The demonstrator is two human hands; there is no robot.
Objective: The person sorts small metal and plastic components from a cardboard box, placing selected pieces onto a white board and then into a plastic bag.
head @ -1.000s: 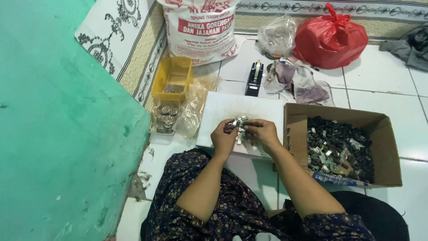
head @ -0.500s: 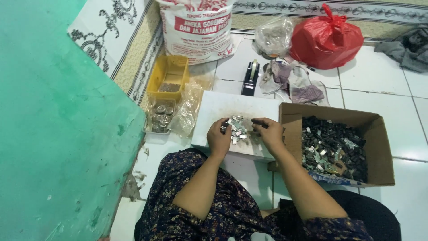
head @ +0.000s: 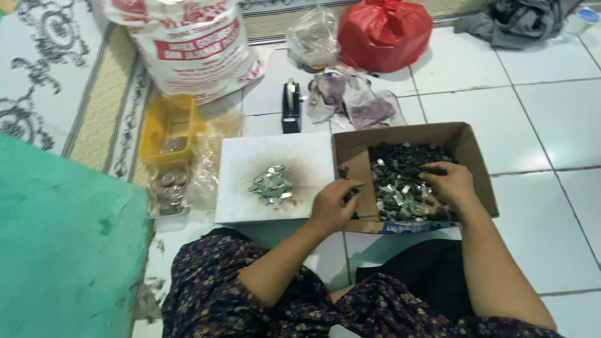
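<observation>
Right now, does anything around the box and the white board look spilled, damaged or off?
The white board carries a dark sooty smudge around the small heap of silvery pieces. The cardboard box of dark and silvery parts sits intact; nothing spilled that I can see.

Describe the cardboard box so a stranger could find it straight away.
Start at the white board on the tiled floor before the seated person. The cardboard box lies against its right edge, flaps open. Unlike the red bag and sacks behind, it holds dark and silvery small pieces, with both hands in it.

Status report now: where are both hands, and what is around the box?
Right hand inside cardboard box, on small dark and silver pieces. Left hand at box edge, pinching something small. Silver pile on white board.
</observation>
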